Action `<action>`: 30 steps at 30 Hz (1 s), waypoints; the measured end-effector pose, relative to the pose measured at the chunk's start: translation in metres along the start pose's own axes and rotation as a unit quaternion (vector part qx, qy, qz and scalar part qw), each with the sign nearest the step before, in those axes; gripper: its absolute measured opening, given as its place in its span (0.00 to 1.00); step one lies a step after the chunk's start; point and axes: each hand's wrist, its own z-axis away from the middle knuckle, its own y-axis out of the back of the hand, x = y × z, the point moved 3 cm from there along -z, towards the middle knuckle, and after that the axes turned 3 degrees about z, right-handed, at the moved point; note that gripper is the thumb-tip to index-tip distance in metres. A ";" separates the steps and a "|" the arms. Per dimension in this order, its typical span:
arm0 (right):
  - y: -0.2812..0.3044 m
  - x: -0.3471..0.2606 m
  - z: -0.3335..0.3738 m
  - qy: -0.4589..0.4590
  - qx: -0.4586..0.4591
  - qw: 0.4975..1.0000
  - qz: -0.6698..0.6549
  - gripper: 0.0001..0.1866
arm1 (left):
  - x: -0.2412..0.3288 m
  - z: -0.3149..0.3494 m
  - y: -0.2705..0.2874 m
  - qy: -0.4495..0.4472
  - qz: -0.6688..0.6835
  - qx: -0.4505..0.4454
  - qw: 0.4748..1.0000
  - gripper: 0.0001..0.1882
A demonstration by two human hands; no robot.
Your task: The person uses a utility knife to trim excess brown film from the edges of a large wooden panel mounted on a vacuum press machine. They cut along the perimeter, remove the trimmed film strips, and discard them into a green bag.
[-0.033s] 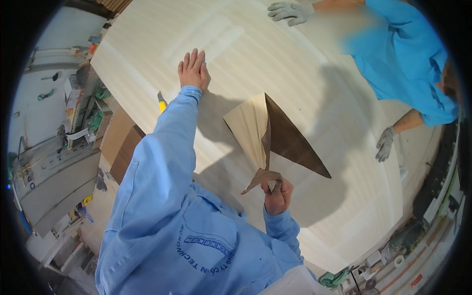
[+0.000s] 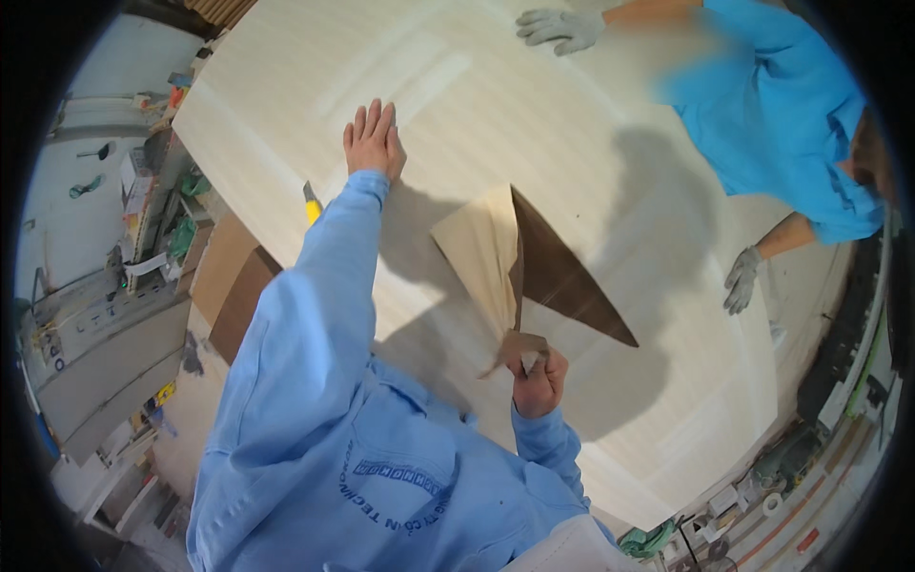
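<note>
My left hand point(image 2: 373, 143) lies flat on a large pale wood-grained panel point(image 2: 534, 105), fingers stretched out. Close to my body, my right hand point(image 2: 540, 384) is closed round the gathered end of a creased sheet point(image 2: 479, 246), cream on one face and dark brown on the other. From this grip the sheet fans out away from me over the panel, folded lengthwise, with its brown part spreading to the right in a point. A yellow utility knife point(image 2: 312, 204) lies beside my left forearm, partly hidden by the sleeve.
Across the panel, at the upper right, a person in a bright blue shirt point(image 2: 762, 114) rests grey gloves point(image 2: 562, 30) at its edge. Brown boards point(image 2: 238, 291) and cluttered shelves point(image 2: 143, 210) stand to the left. Tools and strips point(image 2: 801, 505) lie beyond the lower right.
The loose corner of the sheet by my right hand has shifted and is blurred. My left hand stays in place on the panel.
</note>
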 end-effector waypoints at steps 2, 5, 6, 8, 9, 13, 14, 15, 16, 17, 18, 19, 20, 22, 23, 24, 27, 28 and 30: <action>-0.002 -0.003 -0.003 -0.038 -0.001 0.999 -0.031 0.19 | -0.004 -0.002 -0.004 -0.035 -0.020 0.060 0.997 0.25; -0.014 -0.020 -0.019 -0.023 -0.028 0.999 -0.019 0.20 | -0.004 -0.010 -0.008 -0.073 -0.028 0.060 0.995 0.23; -0.024 -0.029 -0.026 0.019 -0.050 0.997 -0.050 0.18 | 0.001 -0.010 -0.004 -0.061 -0.020 0.046 0.997 0.23; -0.038 -0.045 -0.044 0.009 -0.023 0.999 0.034 0.20 | 0.020 -0.002 0.016 -0.066 0.045 0.014 0.997 0.24; -0.047 -0.050 -0.055 0.024 0.004 0.999 0.035 0.21 | 0.033 0.003 0.030 -0.050 0.086 -0.048 0.994 0.25; -0.077 -0.062 -0.082 0.063 0.032 0.996 0.057 0.19 | 0.118 0.081 0.103 -0.206 0.510 -0.171 0.818 0.27; -0.080 -0.063 -0.085 0.073 0.034 0.995 0.065 0.18 | 0.132 0.095 0.116 -0.217 0.523 -0.161 0.809 0.26; -0.084 -0.062 -0.087 0.057 0.010 0.993 0.102 0.18 | 0.145 0.108 0.125 -0.230 0.503 -0.176 0.814 0.25; -0.083 -0.061 -0.090 0.043 -0.007 0.990 0.138 0.20 | 0.146 0.106 0.128 -0.162 0.552 -0.174 0.799 0.23; -0.085 -0.058 -0.090 0.037 -0.046 0.984 0.171 0.22 | 0.148 0.106 0.128 -0.097 0.566 -0.198 0.794 0.22; -0.083 -0.062 -0.093 0.143 -0.069 0.942 0.295 0.34 | 0.145 0.100 0.123 -0.002 0.558 -0.247 0.793 0.20; -0.079 -0.056 -0.096 0.149 -0.052 0.930 0.332 0.38 | 0.140 0.089 0.124 0.021 0.564 -0.187 0.804 0.11; -0.074 -0.048 -0.101 0.155 -0.031 0.911 0.380 0.41 | 0.134 0.078 0.123 0.074 0.636 -0.134 0.756 0.09; -0.066 -0.028 -0.109 0.176 -0.012 0.861 0.476 0.47 | 0.124 0.063 0.125 0.122 0.711 -0.062 0.690 0.10; -0.067 -0.012 -0.116 0.191 -0.013 0.831 0.523 0.49 | 0.125 0.058 0.124 0.120 0.703 -0.106 0.693 0.10; -0.070 0.008 -0.125 0.166 -0.014 0.797 0.581 0.52 | 0.123 0.056 0.127 0.102 0.701 -0.137 0.692 0.10; -0.090 0.047 -0.152 0.264 -0.034 0.852 0.451 0.47 | 0.115 0.060 0.134 -0.040 0.559 -0.190 0.806 0.13; -0.095 0.057 -0.162 0.231 -0.036 0.853 0.466 0.44 | 0.108 0.062 0.135 -0.076 0.555 -0.159 0.813 0.16; -0.099 0.069 -0.184 0.187 -0.056 0.828 0.526 0.35 | 0.088 0.066 0.130 -0.113 0.531 -0.043 0.839 0.25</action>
